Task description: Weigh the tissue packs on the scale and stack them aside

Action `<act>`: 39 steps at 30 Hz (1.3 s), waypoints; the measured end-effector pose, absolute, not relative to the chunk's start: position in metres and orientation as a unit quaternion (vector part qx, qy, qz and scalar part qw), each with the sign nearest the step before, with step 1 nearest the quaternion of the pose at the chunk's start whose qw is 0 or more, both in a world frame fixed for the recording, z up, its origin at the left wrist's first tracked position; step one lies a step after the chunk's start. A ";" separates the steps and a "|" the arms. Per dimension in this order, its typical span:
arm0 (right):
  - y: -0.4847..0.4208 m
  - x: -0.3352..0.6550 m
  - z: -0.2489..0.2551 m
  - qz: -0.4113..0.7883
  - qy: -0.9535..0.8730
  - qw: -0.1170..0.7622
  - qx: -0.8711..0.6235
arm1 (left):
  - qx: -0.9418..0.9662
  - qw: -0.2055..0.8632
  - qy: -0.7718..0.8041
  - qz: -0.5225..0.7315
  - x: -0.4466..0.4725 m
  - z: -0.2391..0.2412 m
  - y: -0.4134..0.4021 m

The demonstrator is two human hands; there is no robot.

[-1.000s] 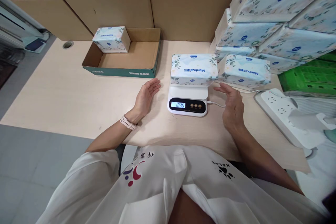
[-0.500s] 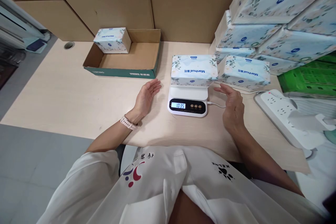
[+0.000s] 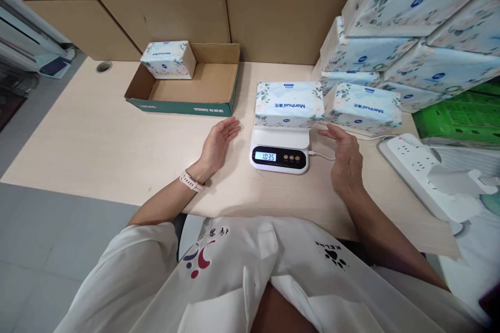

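A floral tissue pack [image 3: 288, 103] lies on a small white digital scale [image 3: 279, 152] whose display reads 103.5. My left hand [image 3: 217, 144] rests open on the table just left of the scale, palm turned toward it, holding nothing. My right hand [image 3: 344, 158] hovers open to the right of the scale, fingers stretched, apart from the pack. A second tissue pack [image 3: 364, 108] lies on the table just beyond my right hand.
A shallow cardboard tray [image 3: 183, 102] at the back left holds one tissue pack [image 3: 169, 59]. Several tissue packs are stacked at the right [image 3: 406, 21]. A white power strip [image 3: 420, 169] and a green crate [image 3: 461, 114] sit at the right. Cardboard boxes [image 3: 156, 0] line the back.
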State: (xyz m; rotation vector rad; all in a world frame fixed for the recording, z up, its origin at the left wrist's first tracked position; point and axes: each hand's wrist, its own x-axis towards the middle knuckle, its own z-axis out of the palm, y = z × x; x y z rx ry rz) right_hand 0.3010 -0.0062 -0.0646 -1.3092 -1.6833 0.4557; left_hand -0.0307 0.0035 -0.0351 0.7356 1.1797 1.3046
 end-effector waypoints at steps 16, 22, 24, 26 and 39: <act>-0.007 0.300 -0.062 0.206 -0.686 0.463 -0.522 | 0.308 0.584 0.504 0.557 -0.031 -0.035 0.005; -0.008 0.298 -0.059 0.215 -0.673 0.469 -0.530 | 0.304 0.585 0.508 0.554 -0.030 -0.034 0.005; -0.008 0.298 -0.059 0.220 -0.671 0.471 -0.528 | 0.302 0.585 0.508 0.556 -0.030 -0.034 0.005; -0.008 0.298 -0.060 0.223 -0.672 0.470 -0.526 | 0.301 0.585 0.508 0.556 -0.030 -0.034 0.005; 0.002 0.292 -0.038 0.368 -0.610 0.448 -0.540 | 0.381 0.579 0.492 0.527 -0.036 -0.031 0.009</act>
